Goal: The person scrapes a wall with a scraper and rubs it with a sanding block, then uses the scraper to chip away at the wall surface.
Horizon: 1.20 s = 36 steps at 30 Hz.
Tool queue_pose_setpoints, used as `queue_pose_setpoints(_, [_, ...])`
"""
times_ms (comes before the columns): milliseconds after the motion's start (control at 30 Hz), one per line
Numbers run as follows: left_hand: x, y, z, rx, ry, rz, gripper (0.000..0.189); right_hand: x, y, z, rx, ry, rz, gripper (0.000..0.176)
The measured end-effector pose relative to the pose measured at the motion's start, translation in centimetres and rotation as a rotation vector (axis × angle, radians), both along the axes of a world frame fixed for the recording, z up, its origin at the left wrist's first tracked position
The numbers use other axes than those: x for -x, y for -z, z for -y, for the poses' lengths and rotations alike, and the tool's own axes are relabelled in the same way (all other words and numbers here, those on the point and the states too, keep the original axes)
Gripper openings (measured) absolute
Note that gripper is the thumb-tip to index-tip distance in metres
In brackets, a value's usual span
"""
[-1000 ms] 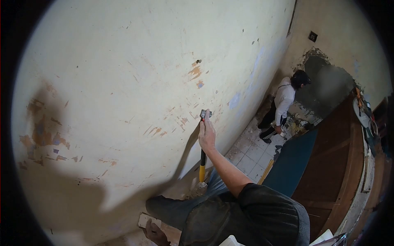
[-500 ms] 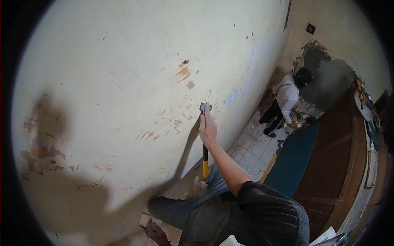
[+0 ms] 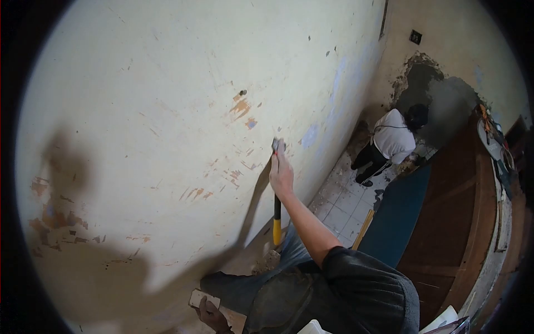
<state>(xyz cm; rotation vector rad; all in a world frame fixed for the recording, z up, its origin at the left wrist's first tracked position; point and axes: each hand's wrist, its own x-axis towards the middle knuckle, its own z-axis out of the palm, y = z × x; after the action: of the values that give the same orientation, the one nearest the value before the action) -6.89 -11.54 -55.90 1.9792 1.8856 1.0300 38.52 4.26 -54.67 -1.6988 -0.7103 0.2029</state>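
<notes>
Close to the head of a hammer (image 3: 277, 207), my right hand (image 3: 282, 175) is wrapped round the handle. The handle hangs down, black with a yellow end, and the grey metal head is at or very near the pale wall (image 3: 183, 106). Scraped orange and bluish patches mark the wall left of the hammer. Low at the left, my left hand (image 3: 211, 316) grips a flat, whitish rectangular block (image 3: 203, 300) whose exact kind I cannot make out. The block is beside my knee, near the wall's foot.
A co-worker (image 3: 392, 136) in a white top bends by the far wall, near a dark cement patch (image 3: 448, 103). A brown wooden panel (image 3: 445, 217) and a blue-green board (image 3: 397, 214) stand at the right. Debris lies on the tiled floor (image 3: 337, 219).
The co-worker has bent lower, and their hand no longer shows. Wall marks have shifted slightly left in my view. Both my hands keep nearly the same place and their grips.
</notes>
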Motion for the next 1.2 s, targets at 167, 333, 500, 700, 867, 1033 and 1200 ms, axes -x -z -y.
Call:
queue_pose_setpoints(167, [1.4,1.2,-0.3,-0.013,0.047,-0.025,0.030,0.4,1.0,-0.7,-0.065,0.079,-0.011,0.055])
queue_pose_setpoints(333, [0.0,-0.4,0.0,0.036,0.048,-0.009,0.035,0.5,-1.2,0.4,-0.055,0.061,0.291,0.056])
queue_pose_setpoints(500, [-0.2,-0.2,0.1,0.049,0.070,-0.011,0.031,0.1,-4.7,0.6,-0.037,0.018,0.438,0.056])
queue_pose_setpoints(700, [-1.2,0.1,0.1,-0.001,0.105,0.043,0.028,-1.6,-9.7,-0.1,-0.106,0.079,0.514,0.054])
queue_pose_setpoints(867, [0.0,1.5,0.3,0.000,0.083,0.112,0.028,-2.2,-10.1,-0.1,-0.106,0.080,0.522,0.055])
queue_pose_setpoints(1033, [-0.4,1.6,0.2,0.008,0.097,0.069,0.028,-3.6,-11.4,-1.1,-0.168,0.100,0.468,0.056])
queue_pose_setpoints(1200, [0.1,2.8,0.4,0.044,0.077,0.124,0.026,2.5,-2.8,1.9,-0.008,-0.051,0.397,0.055])
